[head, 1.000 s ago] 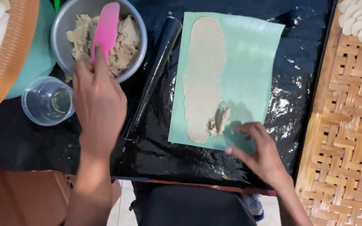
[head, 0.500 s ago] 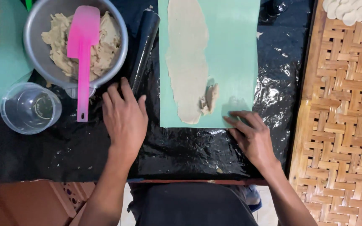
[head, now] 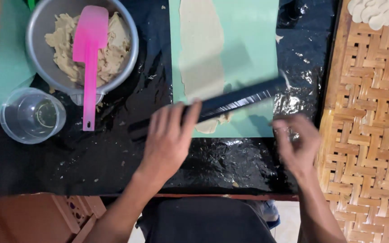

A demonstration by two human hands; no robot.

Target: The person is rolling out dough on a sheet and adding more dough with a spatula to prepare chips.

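Note:
My left hand [head: 169, 137] grips a long black rolling pin [head: 235, 100] by its left part and holds it slanted across the near end of a green sheet [head: 248, 49]. A long flat strip of pale dough [head: 200, 49] lies on that sheet, its near end under the pin. My right hand [head: 296, 144] hovers blurred just below the pin's right end, fingers apart, holding nothing.
A metal bowl [head: 39, 27] of beige dough with a pink spatula [head: 88, 54] stands at the back left, a clear plastic cup [head: 32, 114] in front of it. Black plastic [head: 113, 157] covers the table. A woven bamboo tray [head: 374, 135] with pale pieces lies on the right.
My left hand left the spatula in the bowl, took the black rolling pin from beside the sheet and swung it across the dough. My right hand came off the sheet's corner.

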